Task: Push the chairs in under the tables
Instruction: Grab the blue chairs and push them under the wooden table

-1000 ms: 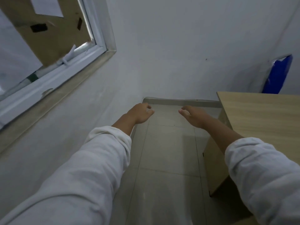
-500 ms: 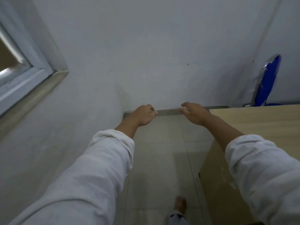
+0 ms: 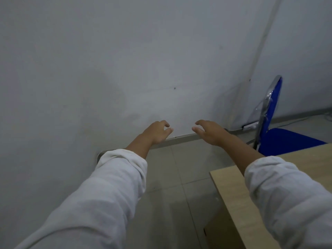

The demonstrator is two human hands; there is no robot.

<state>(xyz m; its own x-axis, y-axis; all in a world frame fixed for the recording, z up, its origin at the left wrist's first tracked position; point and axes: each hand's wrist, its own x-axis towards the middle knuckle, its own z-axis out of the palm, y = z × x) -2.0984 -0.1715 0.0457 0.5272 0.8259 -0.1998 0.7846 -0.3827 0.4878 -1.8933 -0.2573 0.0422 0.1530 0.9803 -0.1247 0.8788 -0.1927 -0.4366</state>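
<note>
A blue chair (image 3: 287, 139) with a chrome frame and plastic wrap on its backrest stands at the right, behind the far edge of a light wooden table (image 3: 239, 200). Its seat faces the table and is partly hidden by the tabletop. My left hand (image 3: 158, 132) and my right hand (image 3: 209, 131) reach forward side by side over the floor, fingers curled and apart, holding nothing. Both are well left of the chair and touch neither it nor the table.
A grey-white wall (image 3: 125, 69) fills the view ahead, with a pale skirting strip (image 3: 181, 138) at its foot. Beige floor tiles (image 3: 167, 177) run between the wall and the table. A room corner and a cable lie behind the chair.
The view has swung right: the window has left the frame and the chair shows more fully. Both hands have loosened from closed to spread fingers.
</note>
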